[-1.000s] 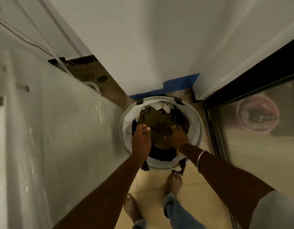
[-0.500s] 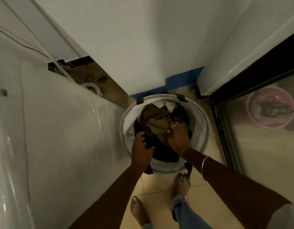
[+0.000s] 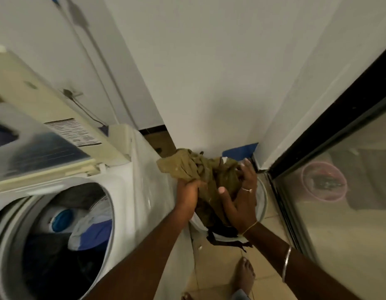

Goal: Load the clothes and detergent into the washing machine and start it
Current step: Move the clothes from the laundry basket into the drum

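A bundle of olive-green clothes (image 3: 194,167) is lifted above the white laundry basket (image 3: 262,198) on the floor. My left hand (image 3: 188,191) grips the bundle from the left and my right hand (image 3: 241,200) clasps it from the right; a dark garment hangs below. The top-loading washing machine (image 3: 131,182) stands at the left with its lid (image 3: 46,135) raised. Its drum (image 3: 64,230) holds blue, white and dark clothes. No detergent is visible.
A white wall (image 3: 209,83) rises straight ahead. A dark-framed glass door (image 3: 339,202) runs along the right, with a pink tub (image 3: 324,184) behind it. My bare feet (image 3: 244,276) stand on the beige tiled floor in the narrow gap.
Both hands have lifted the olive clothes up out of the basket. The view has swung left, so the open machine and its drum now show.
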Demonstrator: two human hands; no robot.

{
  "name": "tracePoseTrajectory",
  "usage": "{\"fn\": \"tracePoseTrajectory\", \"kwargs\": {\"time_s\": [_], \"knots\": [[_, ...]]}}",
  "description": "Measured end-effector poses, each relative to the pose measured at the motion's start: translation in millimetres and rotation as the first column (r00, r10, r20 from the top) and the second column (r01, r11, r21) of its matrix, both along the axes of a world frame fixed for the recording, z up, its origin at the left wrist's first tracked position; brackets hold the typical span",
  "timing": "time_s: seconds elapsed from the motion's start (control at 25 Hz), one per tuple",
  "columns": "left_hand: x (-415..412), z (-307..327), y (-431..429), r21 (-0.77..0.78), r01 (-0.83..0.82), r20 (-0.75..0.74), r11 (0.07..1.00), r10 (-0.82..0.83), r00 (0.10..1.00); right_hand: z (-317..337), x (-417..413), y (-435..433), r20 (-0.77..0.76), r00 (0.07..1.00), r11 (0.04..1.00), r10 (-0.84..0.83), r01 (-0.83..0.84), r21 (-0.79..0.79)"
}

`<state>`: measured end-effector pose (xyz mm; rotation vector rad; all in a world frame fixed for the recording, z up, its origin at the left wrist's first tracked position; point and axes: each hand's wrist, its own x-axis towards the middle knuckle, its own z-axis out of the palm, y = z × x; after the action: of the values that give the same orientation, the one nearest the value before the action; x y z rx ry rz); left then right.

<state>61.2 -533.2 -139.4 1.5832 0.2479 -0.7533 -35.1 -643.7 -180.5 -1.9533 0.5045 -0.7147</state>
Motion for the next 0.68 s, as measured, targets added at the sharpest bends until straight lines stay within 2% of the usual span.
{"fn": "tracePoseTrajectory", "kwargs": {"time_s": [0.12,0.2,0.24,0.32,0.44,0.52,0.56,0.6,0.64,0.68], "knots": [[-5,56,36,-0.232,-0.223,-0.03,0.947,0.222,0.975,31,-9,36,-0.071,0.997,0.969,0.036,-0.017,0.247],[-16,92,69,-0.307,-0.332,-0.101,0.892,0.316,0.943,64,-4,74,-0.021,0.991,0.92,0.132,-0.114,0.376],[-20,106,90,-0.343,-0.395,-0.146,0.852,0.367,0.919,84,2,99,0.02,0.985,0.91,0.172,-0.166,0.38],[-22,128,131,-0.408,-0.526,-0.21,0.746,0.484,0.85,112,17,144,0.082,0.967,0.91,0.24,-0.254,0.328],[-16,144,204,-0.515,-0.669,-0.271,0.536,0.639,0.72,143,52,210,0.046,0.938,0.928,0.344,-0.347,0.135],[-6,143,254,-0.5,-0.732,-0.259,0.463,0.726,0.637,152,75,256,0.001,0.898,0.898,0.44,-0.439,0.029],[0,138,281,-0.446,-0.765,-0.246,0.464,0.758,0.603,152,86,279,-0.036,0.874,0.875,0.484,-0.485,-0.005],[8,129,305,-0.348,-0.79,-0.235,0.504,0.769,0.595,147,97,300,-0.089,0.854,0.854,0.512,-0.517,-0.051],[12,119,329,-0.223,-0.783,-0.233,0.581,0.748,0.622,137,108,318,-0.175,0.831,0.833,0.528,-0.547,-0.085],[16,107,349,-0.063,-0.715,-0.246,0.697,0.683,0.688,125,119,331,-0.306,0.788,0.811,0.535,-0.58,-0.075]]}}
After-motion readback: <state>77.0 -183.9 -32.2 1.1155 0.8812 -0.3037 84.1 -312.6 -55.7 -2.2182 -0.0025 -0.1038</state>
